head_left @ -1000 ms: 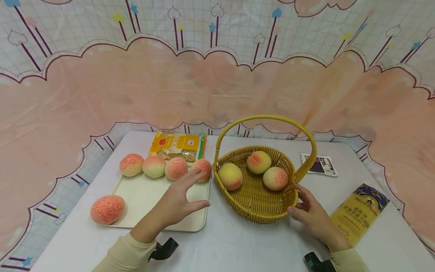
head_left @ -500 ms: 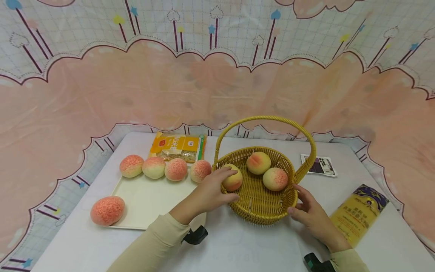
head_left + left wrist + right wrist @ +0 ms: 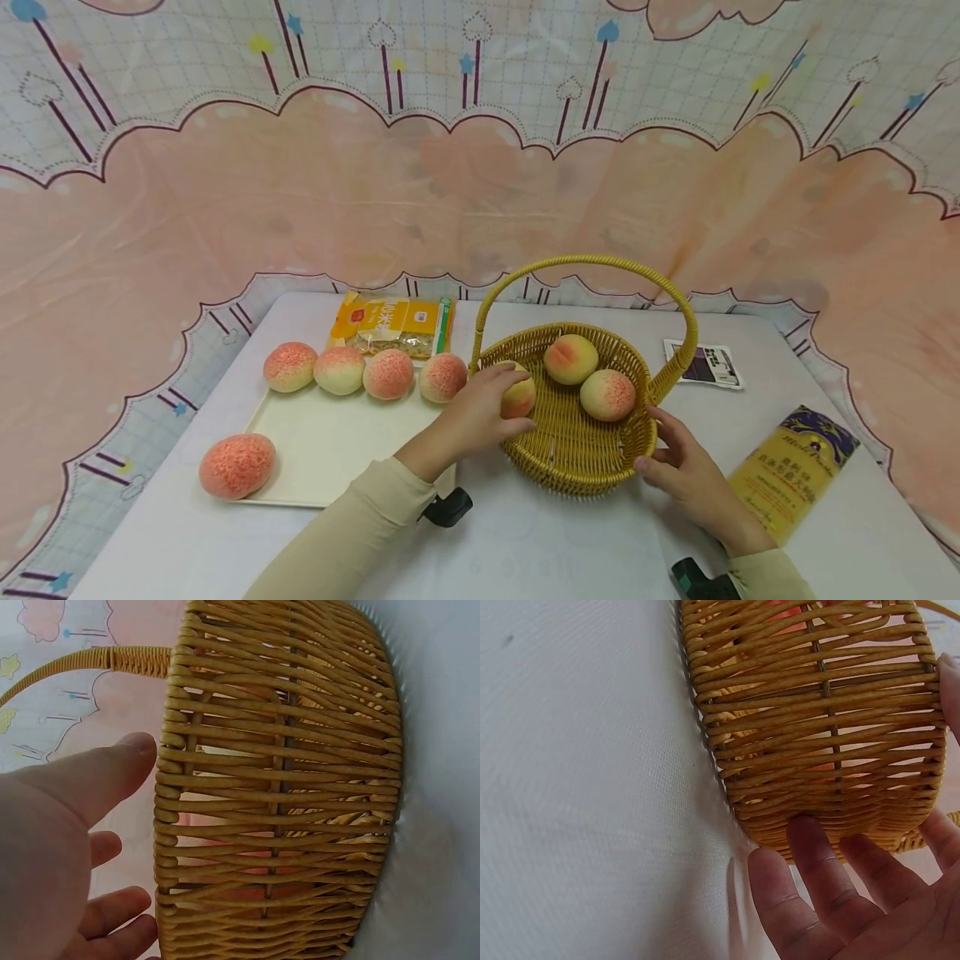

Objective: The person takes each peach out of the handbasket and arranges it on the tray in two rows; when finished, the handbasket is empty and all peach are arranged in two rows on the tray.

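Observation:
Three peaches sit in a yellow wicker basket [image 3: 558, 454] with a tall arched handle. My left hand [image 3: 472, 412] is over the basket's left rim, partly covering the leftmost peach [image 3: 522, 398], fingers above it and thumb in front. In the left wrist view, the thumb and fingers [image 3: 124, 900] are spread apart at rim height. Farther back in the basket is another peach [image 3: 571, 359], and a speckled peach [image 3: 608, 395] lies near the right side. My right hand [image 3: 690, 475] holds the basket's right side, thumb at the rim and fingers [image 3: 817, 862] against the outer weave.
Left of the basket is a cream tray [image 3: 322, 467], with several peaches [image 3: 388, 373] along its back edge and a redder peach [image 3: 237, 467] at its front left corner. Behind it lies an orange food packet [image 3: 397, 323]. A small sachet [image 3: 705, 365] and a yellow packet [image 3: 795, 471] lie at right.
My left hand has moved right from over the tray to the leftmost peach in the basket. The right hand and the basket stay in place.

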The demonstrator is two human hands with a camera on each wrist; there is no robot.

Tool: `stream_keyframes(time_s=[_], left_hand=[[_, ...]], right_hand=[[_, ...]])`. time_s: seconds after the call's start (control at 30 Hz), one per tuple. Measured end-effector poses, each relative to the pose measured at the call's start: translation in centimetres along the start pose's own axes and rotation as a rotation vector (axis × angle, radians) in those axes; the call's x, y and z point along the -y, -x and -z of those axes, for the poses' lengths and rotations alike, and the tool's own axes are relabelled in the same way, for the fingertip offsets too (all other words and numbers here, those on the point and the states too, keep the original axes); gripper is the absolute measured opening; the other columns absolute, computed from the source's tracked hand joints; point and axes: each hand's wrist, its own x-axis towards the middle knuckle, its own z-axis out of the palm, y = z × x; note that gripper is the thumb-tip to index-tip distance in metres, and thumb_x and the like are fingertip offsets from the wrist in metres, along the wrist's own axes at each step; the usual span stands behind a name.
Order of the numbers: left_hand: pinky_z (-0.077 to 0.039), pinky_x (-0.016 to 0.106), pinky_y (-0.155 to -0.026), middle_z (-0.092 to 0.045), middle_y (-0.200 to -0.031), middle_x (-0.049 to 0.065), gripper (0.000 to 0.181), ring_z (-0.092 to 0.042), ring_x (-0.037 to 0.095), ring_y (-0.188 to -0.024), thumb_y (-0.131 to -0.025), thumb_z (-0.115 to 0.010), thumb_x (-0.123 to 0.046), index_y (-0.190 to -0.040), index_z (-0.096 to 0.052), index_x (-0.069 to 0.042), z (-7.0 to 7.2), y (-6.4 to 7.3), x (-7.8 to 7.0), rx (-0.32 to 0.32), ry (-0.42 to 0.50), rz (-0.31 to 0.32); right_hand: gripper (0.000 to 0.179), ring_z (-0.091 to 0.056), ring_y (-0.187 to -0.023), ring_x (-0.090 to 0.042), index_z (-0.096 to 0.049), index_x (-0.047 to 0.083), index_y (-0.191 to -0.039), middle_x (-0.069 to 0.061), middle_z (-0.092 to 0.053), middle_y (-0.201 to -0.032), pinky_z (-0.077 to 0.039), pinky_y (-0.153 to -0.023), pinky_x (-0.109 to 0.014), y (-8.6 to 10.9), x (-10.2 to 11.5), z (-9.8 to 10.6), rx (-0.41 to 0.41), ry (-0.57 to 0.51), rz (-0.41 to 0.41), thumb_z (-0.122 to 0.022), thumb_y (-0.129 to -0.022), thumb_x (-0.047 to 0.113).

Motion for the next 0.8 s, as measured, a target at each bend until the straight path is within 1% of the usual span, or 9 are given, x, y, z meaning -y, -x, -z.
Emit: stream_keyframes(time_s=[0.17, 0.27, 0.37, 0.57, 0.67, 0.8], left_hand=[[-0.032, 0.051, -0.113, -0.042, -0.151, 0.019, 0.068, -0.036, 0.037, -0.140, -0.087, -0.080, -0.030, -0.144, -0.052, -0.006, -0.1, -0.7, -0.1, 0.011, -0.009, 0.026], [-0.031, 0.051, -0.114, -0.040, -0.152, 0.021, 0.068, -0.035, 0.038, -0.141, -0.088, -0.079, -0.030, -0.145, -0.051, -0.005, -0.2, -1.2, 0.0, 0.015, -0.006, 0.035], [-0.031, 0.051, -0.114, -0.039, -0.153, 0.022, 0.069, -0.035, 0.038, -0.141, -0.088, -0.079, -0.030, -0.146, -0.049, -0.004, -0.1, -1.7, 0.2, 0.024, -0.013, 0.044], [-0.031, 0.050, -0.114, -0.037, -0.154, 0.022, 0.071, -0.035, 0.038, -0.141, -0.087, -0.079, -0.028, -0.147, -0.048, -0.005, -0.2, -2.9, 0.4, 0.028, -0.045, 0.058], [-0.030, 0.048, -0.115, -0.038, -0.154, 0.021, 0.071, -0.034, 0.036, -0.142, -0.087, -0.080, -0.027, -0.147, -0.048, -0.006, -0.3, -3.5, 0.4, 0.033, -0.048, 0.058], [-0.031, 0.047, -0.115, -0.039, -0.153, 0.020, 0.067, -0.036, 0.035, -0.141, -0.087, -0.079, -0.021, -0.145, -0.049, -0.004, -0.4, -3.8, 0.5, 0.034, -0.051, 0.057]], right_hand=[[0.076, -0.058, -0.113, -0.036, -0.015, 0.003, -0.158, -0.038, -0.023, -0.153, -0.056, -0.077, -0.029, 0.0, -0.1, 0.0, -0.001, -0.008, 0.003, -0.062, -0.099, 0.007], [0.076, -0.058, -0.113, -0.037, -0.015, 0.004, -0.158, -0.038, -0.023, -0.153, -0.055, -0.077, -0.029, 0.0, -0.1, 0.0, 0.001, -0.012, 0.004, -0.062, -0.099, 0.007], [0.076, -0.059, -0.112, -0.034, -0.015, 0.004, -0.158, -0.038, -0.024, -0.153, -0.056, -0.077, -0.029, 0.0, -0.1, 0.0, 0.004, -0.017, 0.005, -0.062, -0.099, 0.007], [0.075, -0.060, -0.106, -0.020, -0.016, 0.004, -0.158, -0.038, -0.025, -0.152, -0.056, -0.077, -0.029, 0.0, -0.1, 0.1, -0.003, -0.008, 0.020, -0.063, -0.098, 0.007], [0.075, -0.060, -0.104, -0.018, -0.017, 0.004, -0.158, -0.038, -0.025, -0.152, -0.056, -0.077, -0.029, 0.0, -0.1, 0.1, -0.005, -0.010, 0.025, -0.062, -0.098, 0.006], [0.075, -0.060, -0.105, -0.018, -0.016, 0.004, -0.158, -0.038, -0.024, -0.152, -0.055, -0.077, -0.029, 0.1, -0.1, 0.1, 0.002, -0.023, 0.020, -0.062, -0.099, 0.007]])
